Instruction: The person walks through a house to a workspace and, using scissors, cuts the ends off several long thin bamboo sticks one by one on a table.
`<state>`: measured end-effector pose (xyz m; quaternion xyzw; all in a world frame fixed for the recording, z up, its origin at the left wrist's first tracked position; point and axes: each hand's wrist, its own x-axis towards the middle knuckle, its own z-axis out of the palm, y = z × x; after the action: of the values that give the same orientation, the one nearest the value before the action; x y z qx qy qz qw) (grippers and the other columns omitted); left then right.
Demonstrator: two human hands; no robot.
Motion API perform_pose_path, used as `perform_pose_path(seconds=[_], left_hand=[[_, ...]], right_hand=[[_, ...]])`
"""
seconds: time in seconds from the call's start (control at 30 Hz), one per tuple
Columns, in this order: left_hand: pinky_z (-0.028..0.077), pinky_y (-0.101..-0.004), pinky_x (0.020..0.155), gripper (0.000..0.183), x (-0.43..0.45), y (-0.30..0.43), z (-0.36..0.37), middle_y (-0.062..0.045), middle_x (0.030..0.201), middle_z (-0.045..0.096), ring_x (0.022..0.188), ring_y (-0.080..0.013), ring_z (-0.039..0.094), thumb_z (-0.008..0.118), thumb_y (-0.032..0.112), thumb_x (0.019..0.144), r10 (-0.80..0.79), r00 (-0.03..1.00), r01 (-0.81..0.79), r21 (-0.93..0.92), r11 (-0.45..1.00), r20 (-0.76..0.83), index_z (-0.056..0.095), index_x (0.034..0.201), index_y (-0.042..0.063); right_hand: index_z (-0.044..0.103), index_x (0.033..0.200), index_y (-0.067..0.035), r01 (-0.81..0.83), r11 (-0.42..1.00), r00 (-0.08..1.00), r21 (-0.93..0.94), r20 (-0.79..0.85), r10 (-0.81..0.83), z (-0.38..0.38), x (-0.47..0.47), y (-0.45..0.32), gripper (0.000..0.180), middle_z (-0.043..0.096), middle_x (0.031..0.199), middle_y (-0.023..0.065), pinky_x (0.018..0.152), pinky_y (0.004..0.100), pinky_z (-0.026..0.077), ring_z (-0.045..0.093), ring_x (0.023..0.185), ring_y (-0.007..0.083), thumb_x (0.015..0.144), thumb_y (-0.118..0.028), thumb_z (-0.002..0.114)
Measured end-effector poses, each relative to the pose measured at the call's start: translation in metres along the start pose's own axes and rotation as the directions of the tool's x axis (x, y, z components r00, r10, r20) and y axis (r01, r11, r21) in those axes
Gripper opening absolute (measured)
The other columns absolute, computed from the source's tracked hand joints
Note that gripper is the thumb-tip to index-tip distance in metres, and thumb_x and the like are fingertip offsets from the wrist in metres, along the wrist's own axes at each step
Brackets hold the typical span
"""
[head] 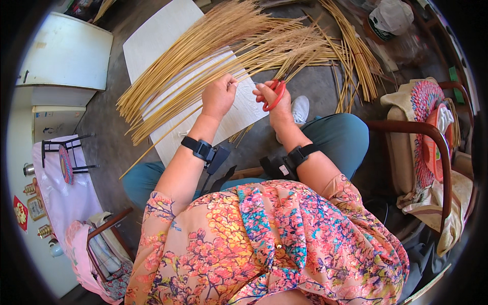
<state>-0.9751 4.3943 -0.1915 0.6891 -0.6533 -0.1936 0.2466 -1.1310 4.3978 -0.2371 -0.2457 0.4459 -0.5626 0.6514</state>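
Red-handled scissors (281, 96) hang on my right hand (275, 98), whose thumb and fingers are raised over the right edge of a white board (171, 28). My left hand (220, 95) has its thumb and fingertips pinched together, with what looks like a thin thread (256, 82) running towards the right hand. Long dry reed stalks (160, 84) with feathery heads lie across the board, beyond and beside the left hand. One stalk (160, 140) passes under my left wrist, its end sticking out at the lower left. The scissor blades point away and are hard to see among the stalks.
A tied bundle of stalks (356, 57) and loose ones lie on the dark floor at the upper right. A wooden armchair (415, 126) with cushions and a pink basket (432, 145) stands at the right. At the left are a white cabinet (72, 49) and a covered table (57, 194).
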Motion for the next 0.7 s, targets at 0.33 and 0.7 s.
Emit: perform_pose_path(seconds=[0.33, 0.7], left_hand=[[0.046, -0.0352, 0.056, 0.01, -0.026, 0.034, 0.019, -0.01, 0.07, 0.063, 0.064, -0.028, 0.061, 0.06, 0.018, 0.082, 0.186, 0.982, -0.187, -0.039, 0.982, -0.02, 0.06, 0.083, 0.009], [0.045, -0.0331, 0.054, 0.011, -0.022, 0.03, 0.011, -0.009, 0.066, 0.062, 0.06, -0.0245, 0.06, 0.06, 0.019, 0.082, 0.205, 0.979, -0.205, -0.027, 0.978, 0.001, 0.063, 0.087, 0.01]], right_hand=[[0.054, 0.082, 0.002, -0.007, 0.991, 0.998, 0.135, -0.06, 0.015, -0.007, -0.002, -0.014, 0.017, 0.058, 0.069, 0.0094, 0.045, 0.0275, 0.045, 0.059, 0.055, 0.0165, 0.079, -0.011, 0.064], [0.053, 0.077, -0.001, 0.025, 0.988, 0.994, 0.153, -0.106, -0.008, -0.009, 0.003, -0.018, 0.016, 0.057, 0.066, 0.0079, 0.045, 0.0273, 0.044, 0.056, 0.052, 0.0153, 0.079, -0.013, 0.065]])
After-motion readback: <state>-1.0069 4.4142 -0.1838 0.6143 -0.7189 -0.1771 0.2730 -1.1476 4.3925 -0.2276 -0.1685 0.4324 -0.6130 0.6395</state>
